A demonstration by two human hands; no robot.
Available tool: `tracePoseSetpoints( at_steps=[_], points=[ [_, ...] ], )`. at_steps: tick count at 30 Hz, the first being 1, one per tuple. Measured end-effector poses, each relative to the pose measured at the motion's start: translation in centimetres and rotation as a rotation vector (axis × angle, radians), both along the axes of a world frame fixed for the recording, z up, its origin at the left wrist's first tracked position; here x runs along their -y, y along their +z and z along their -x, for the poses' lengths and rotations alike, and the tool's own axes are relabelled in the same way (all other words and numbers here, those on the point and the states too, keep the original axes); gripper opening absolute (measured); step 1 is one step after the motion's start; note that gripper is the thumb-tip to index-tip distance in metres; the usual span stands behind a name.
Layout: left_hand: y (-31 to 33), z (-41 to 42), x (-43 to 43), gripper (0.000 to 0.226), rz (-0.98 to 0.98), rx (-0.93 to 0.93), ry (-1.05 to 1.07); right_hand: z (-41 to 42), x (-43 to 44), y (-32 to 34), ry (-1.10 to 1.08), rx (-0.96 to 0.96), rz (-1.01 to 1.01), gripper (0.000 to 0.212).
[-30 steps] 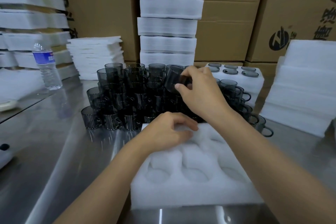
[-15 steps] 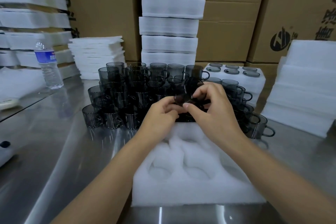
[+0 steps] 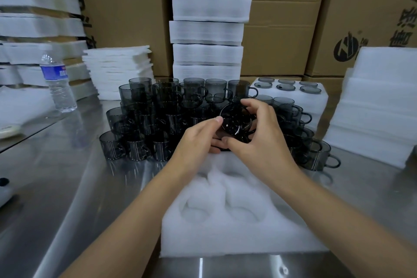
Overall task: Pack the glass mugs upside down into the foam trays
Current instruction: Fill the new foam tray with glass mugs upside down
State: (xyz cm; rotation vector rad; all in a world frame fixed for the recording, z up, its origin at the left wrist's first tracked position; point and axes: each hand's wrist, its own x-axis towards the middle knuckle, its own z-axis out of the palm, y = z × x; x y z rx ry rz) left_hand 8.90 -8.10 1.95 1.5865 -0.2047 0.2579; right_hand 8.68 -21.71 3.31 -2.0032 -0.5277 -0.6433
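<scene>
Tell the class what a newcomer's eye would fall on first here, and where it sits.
The left hand and right hand hold one dark mug at the far edge of the tray. Behind, a heap of mugs stands on the steel table; a tall foam stack rises at the back.

A smoky dark-grey glass mug point(image 3: 237, 123) is tilted on its side, one round end toward the camera, pinched between the fingers point(image 3: 255, 106) of the left hand point(image 3: 196, 140) and right hand point(image 3: 259, 140). Just nearer than the fingers, a white foam tray with round wells point(image 3: 237, 239) lies flat on the tabletop point(image 3: 67, 187). Beyond the fingers and to either side stands a stacked pile of matching upright mugs point(image 3: 158, 115). Beyond the fingers to the right, a second white foam tray point(image 3: 320, 101) holds upside-down mugs point(image 3: 286, 87), bases up.
</scene>
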Motion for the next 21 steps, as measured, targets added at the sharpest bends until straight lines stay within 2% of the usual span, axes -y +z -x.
tracePoseSetpoints(
  at_steps=[11,17,21],
  points=[
    [0.0,-0.1,-0.1,0.025,0.020,-0.002,0.039,0.0,0.1,-0.1,0.013,-0.034,0.018,0.065],
    [0.2,0.0,-0.2,0.035,0.040,-0.040,0.039,0.0,0.2,-0.2,0.048,-0.031,0.017,0.061],
    [0.1,1.0,-1.0,0.032,-0.063,0.099,0.100,0.3,0.2,-0.4,0.090,-0.056,0.013,0.063]
  ],
)
